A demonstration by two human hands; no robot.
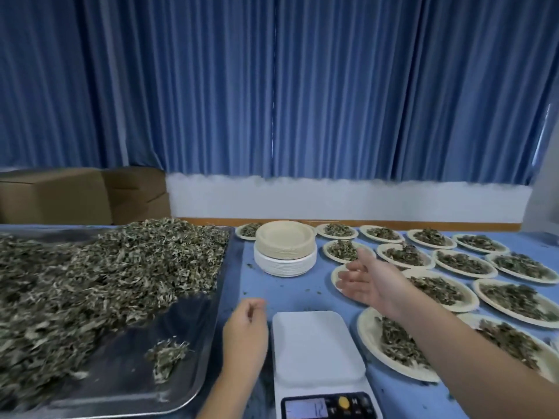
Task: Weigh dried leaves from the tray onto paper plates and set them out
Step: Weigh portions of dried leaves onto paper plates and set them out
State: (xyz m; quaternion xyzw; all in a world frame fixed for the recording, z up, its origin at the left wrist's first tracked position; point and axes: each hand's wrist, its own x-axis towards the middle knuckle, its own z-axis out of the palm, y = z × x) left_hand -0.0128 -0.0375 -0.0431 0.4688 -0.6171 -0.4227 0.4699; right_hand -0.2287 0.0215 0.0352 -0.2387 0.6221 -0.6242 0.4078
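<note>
The dried grey-green leaves (106, 267) heaped in the shiny steel tray (181, 334) look feather-light, brittle and loose, best scooped in a cupped palm. The stacked beige paper plates (284, 240) will flex, so lift one by its rim. The left hand (245, 328), loosely curled and apparently empty, hovers just beside the tray. The right hand (366, 282), fingers spread and holding nothing, is near the stack.

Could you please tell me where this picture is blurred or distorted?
Head view: right hand smeared by motion; scale display too soft to read surely; tray metal gives dull reflections; curtain folds lean near the frame's sides.
</note>
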